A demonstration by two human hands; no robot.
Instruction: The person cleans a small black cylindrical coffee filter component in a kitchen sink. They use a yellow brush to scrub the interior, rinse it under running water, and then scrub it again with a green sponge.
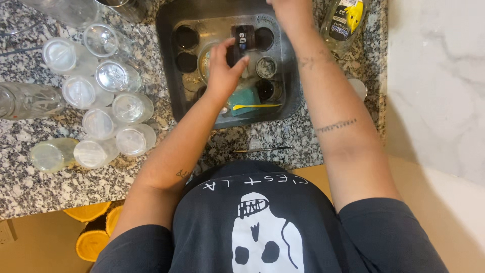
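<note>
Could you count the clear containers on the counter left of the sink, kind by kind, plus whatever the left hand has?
Clear jars: 9
Clear bottle on its side: 1
Clear container cut off at the top edge: 1
Dark jar in the left hand: 1
Total: 12

A speckled grey granite counter (40, 187) fills the upper left, with a dark sink (166, 60) set into it near the top middle. To the right of the sink, a white marbled wall (434, 76) rises beside the counter, lit evenly and softly. Below the counter's front edge a tan floor (30, 242) shows, with yellow and black footwear (93, 237) on it down to the left of the sink.
</note>
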